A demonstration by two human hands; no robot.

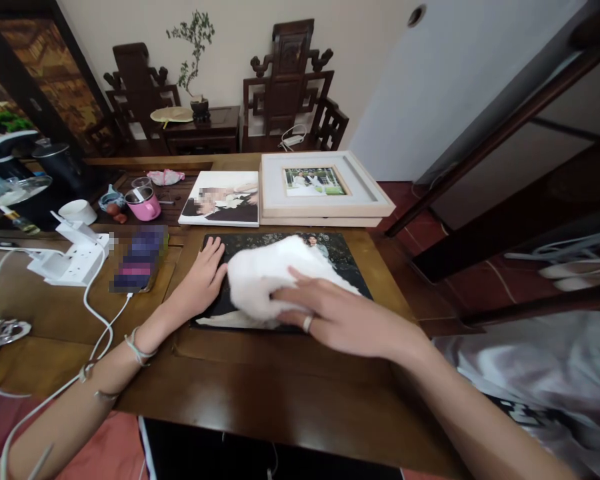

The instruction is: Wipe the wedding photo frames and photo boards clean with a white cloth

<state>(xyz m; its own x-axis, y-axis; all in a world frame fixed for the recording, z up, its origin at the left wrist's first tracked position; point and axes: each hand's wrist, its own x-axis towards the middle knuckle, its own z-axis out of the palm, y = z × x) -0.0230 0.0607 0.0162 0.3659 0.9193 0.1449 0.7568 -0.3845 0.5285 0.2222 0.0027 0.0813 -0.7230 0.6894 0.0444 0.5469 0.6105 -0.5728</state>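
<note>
A dark photo panel lies flat on the wooden table, with a person pictured near its top. My right hand grips a white cloth and presses it over the middle of the panel; a ring shows on one finger. Part of the picture is hidden under the cloth. My left hand rests on the panel's left edge, its fingers stretched out and holding nothing. The cloth reaches close to the left thumb.
Behind the panel lie a white photo panel and a pale framed photo stacked on another. On the left are a phone, a power strip with trailing cables, a pink mug and a white cup.
</note>
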